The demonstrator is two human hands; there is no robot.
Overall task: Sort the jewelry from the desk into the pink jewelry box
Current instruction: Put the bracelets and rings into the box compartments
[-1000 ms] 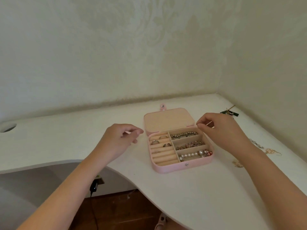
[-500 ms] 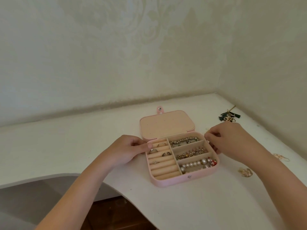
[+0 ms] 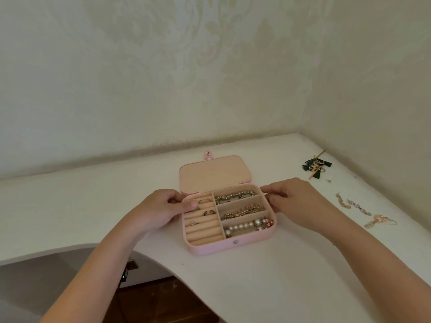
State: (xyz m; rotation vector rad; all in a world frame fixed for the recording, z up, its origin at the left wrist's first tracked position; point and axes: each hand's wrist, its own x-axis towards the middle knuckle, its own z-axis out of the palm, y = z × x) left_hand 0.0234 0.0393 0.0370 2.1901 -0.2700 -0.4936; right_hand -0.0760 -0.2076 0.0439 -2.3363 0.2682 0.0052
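Two forearms (image 3: pixel 98 259): are converging from the near corners toward mid-desk.
Left hand (image 3: pixel 161 209): is gripping the left wall, thumb lying over the rim, fingers curling behind.
Pink jewelry box (image 3: pixel 210 247): is sitting on the desk (image 3: pixel 256 287), long axis running left to right, lid (image 3: pixel 214 174) lying open toward the wall, snap front facing the person.
Right hand (image 3: pixel 296 201): is clasping the right wall with curled fingers.
Loose earrings (image 3: pixel 359 207): are lying well right.

A single head-worn camera is looking forward and down, close over the white desk (image 3: pixel 256 287) (wide-angle, also taking in the wall (image 3: pixel 140 89)), and is centring the pink jewelry box (image 3: pixel 210 248).
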